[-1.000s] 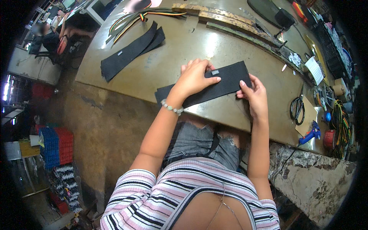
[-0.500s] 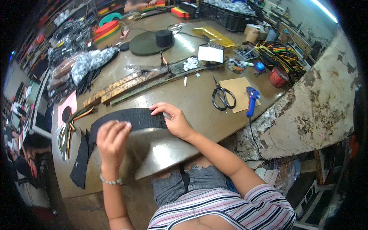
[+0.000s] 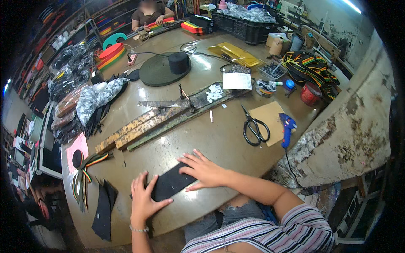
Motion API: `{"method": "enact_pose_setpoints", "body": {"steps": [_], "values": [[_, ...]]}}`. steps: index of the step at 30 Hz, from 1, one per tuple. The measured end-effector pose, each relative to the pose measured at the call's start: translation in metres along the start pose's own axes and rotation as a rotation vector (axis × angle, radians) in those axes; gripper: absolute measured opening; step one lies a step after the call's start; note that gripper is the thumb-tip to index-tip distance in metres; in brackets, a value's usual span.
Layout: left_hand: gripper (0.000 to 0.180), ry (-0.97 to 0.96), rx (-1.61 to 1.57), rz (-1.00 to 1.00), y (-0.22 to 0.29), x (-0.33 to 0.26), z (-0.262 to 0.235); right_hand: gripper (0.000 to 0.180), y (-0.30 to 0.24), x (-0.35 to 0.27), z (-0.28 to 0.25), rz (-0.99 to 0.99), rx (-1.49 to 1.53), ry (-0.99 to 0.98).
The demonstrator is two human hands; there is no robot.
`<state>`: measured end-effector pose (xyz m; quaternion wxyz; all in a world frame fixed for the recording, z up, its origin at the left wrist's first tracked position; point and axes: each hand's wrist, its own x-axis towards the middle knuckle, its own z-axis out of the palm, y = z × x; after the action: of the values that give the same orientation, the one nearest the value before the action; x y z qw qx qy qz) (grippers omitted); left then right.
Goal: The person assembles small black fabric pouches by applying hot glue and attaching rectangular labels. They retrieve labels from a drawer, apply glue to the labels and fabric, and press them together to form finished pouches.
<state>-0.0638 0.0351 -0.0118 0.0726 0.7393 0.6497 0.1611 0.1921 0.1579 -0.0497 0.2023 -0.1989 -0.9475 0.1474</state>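
A wide black fabric band point(image 3: 168, 184) lies on the table near its front edge. My left hand point(image 3: 146, 197) rests on the band's left end, fingers spread and thumb out. Across its right end my right hand point(image 3: 205, 169) lies with the fingers stretched apart. Small pale marks show on the band's surface. To the left of my left hand lies another folded black strip point(image 3: 104, 213), apart from the band.
Black scissors point(image 3: 255, 128) and a blue glue gun point(image 3: 287, 130) lie by a tan card point(image 3: 270, 114) at right. Beyond the hands stretch long worn bars point(image 3: 139, 130). Striped cords point(image 3: 86, 168) lie left; a dark webbing roll point(image 3: 158, 74) sits farther back. Another person point(image 3: 152, 16) sits at the far side.
The band has gone from raised and curved to lying flat on the table, nearer me. Both hands have lowered onto it and spread their fingers. The view has shifted.
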Motion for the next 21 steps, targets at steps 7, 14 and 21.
{"method": "enact_pose_setpoints", "body": {"steps": [7,14,21], "values": [[0.066,0.027,-0.066,0.03,-0.001,-0.006,0.005,0.058,0.016,-0.002,-0.005,-0.001,0.255,0.035],[0.049,0.07,-0.566,-0.129,0.062,0.082,-0.023,0.033,0.007,0.051,-0.054,0.346,0.671,0.232],[0.061,0.375,-1.274,0.136,0.184,0.256,-0.087,0.016,0.022,0.133,-0.196,0.374,1.217,1.021]]}}
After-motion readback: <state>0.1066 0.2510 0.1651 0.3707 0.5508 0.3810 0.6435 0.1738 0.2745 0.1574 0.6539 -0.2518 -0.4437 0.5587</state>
